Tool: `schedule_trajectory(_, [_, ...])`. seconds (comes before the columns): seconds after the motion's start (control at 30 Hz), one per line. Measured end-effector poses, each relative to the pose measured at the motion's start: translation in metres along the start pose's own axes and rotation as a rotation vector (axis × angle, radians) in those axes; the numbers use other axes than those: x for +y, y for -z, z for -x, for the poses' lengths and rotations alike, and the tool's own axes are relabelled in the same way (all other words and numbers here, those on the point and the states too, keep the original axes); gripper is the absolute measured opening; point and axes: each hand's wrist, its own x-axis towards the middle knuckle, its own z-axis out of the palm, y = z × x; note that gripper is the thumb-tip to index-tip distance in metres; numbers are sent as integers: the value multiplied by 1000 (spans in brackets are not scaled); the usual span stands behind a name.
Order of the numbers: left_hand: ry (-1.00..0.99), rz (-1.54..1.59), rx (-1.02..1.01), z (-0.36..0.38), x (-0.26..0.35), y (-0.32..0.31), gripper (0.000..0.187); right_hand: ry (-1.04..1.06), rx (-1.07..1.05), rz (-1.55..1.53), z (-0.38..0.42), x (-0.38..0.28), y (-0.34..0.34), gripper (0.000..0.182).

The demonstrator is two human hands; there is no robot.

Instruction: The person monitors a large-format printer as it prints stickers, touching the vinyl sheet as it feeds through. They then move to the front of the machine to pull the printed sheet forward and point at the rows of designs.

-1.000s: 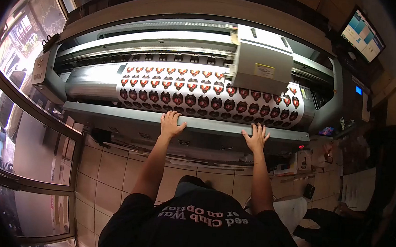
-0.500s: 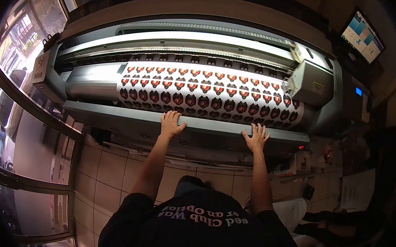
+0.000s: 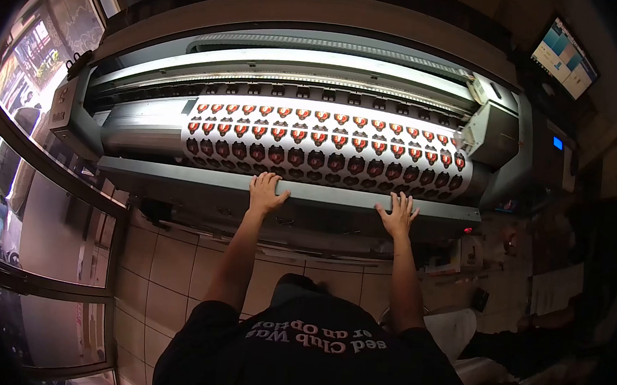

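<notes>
A wide-format printer (image 3: 202,177) stretches across the view in front of me. On its front rail my left hand (image 3: 267,193) rests with fingers spread, just below the printed sheet. Farther right, my right hand (image 3: 397,214) lies on the same rail, its fingers also apart. Neither hand holds anything. The white printed sheet (image 3: 325,127) curves over the printer bed and carries rows of red and black emblem designs. At the right end of the gantry sits the print carriage (image 3: 493,134), next to the sheet's edge.
A monitor (image 3: 567,57) stands at the upper right, with a small blue display (image 3: 558,143) below it. Glass doors (image 3: 63,225) line the left side. Tiled floor (image 3: 170,276) lies below the printer. A white chair (image 3: 449,330) is behind me on the right, near another person's dark-clothed limbs.
The print carriage has slid to the right along the gantry. My hands stay in place on the rail. The other person's limbs at lower right have shifted.
</notes>
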Motion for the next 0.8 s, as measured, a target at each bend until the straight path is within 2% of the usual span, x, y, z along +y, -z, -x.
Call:
schedule_trajectory(0.37, [-18, -16, 28, 0, -3, -4, 57, -9, -3, 1, 2, -5, 5, 77])
schedule_trajectory(0.8, [9, 8, -36, -2, 1, 3, 60, -14, -21, -10, 1, -4, 4, 81])
